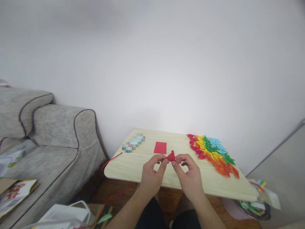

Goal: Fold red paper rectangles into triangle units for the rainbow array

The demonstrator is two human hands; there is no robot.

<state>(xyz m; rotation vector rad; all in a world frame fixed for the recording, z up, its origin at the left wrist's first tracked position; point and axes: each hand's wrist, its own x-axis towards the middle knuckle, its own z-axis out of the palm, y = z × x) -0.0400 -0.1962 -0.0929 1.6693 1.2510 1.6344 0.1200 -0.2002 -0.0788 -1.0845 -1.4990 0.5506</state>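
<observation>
Between my two hands, over the front middle of the table, is a small piece of folded red paper [171, 156] with a narrow tip pointing up. My left hand [154, 171] pinches its left side between thumb and forefinger. From the right, the thumb and forefinger of my right hand [188, 173] grip the other side. Just behind lies a flat square of red paper [160, 148]. To the right, rows of folded paper pieces [212, 156] in red, orange, yellow, green and light blue spread over the tabletop.
A blurred-out phone-like object [133, 142] lies at the left of the pale wooden table [133, 167], with a red cord [111, 198] running off it toward the floor. A grey sofa [59, 152] stands left. At right, a bin [254, 210] holds wrappers.
</observation>
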